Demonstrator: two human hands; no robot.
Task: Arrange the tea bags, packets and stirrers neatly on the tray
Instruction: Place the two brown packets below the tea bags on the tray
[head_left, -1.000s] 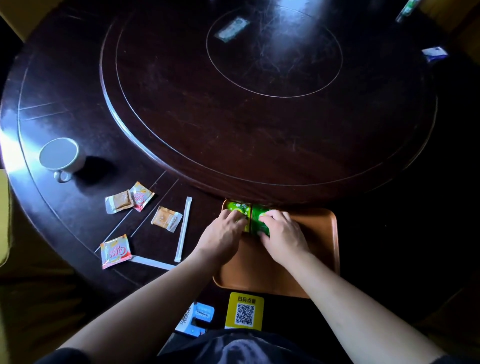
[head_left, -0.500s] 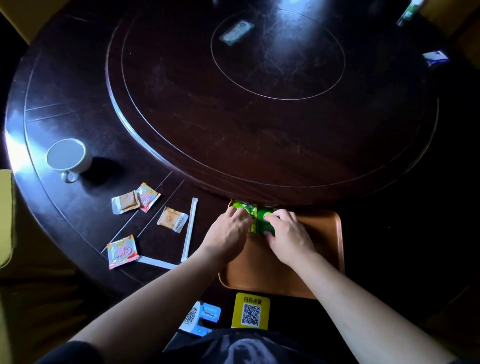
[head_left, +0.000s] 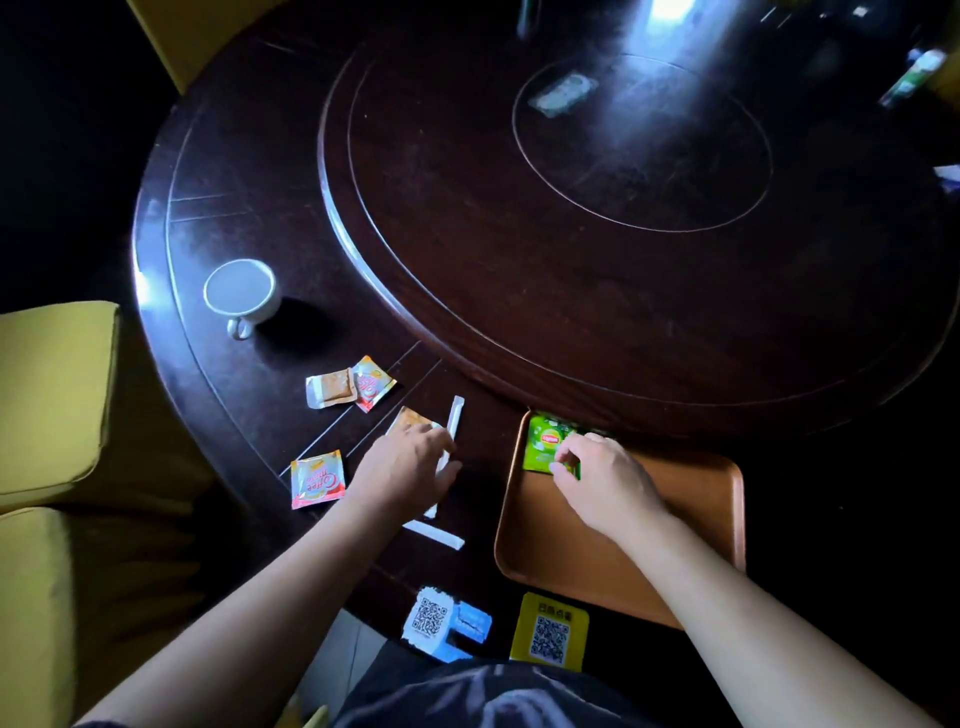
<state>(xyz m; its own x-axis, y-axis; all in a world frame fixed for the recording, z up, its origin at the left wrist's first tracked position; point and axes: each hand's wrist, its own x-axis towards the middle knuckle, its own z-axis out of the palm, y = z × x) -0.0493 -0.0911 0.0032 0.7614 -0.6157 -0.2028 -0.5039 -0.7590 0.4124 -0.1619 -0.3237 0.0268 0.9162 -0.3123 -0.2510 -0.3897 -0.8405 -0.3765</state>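
Dark table: "Lipton" tea bag on tray, "Coffee-mate"(?) pkt beside.

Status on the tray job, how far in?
Early. Done: green tea bags sit in the tray's far-left corner, right hand on them. In hand: left hand over a packet and stirrer. Left on the table: three packets, second stirrer.

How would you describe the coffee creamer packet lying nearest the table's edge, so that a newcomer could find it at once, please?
Start at the white cup on the dark round table, then come toward the person, past the pair of small packets. The coffee creamer packet lies alone beside the left hand. It is the largest sachet, orange and red with big white lettering.
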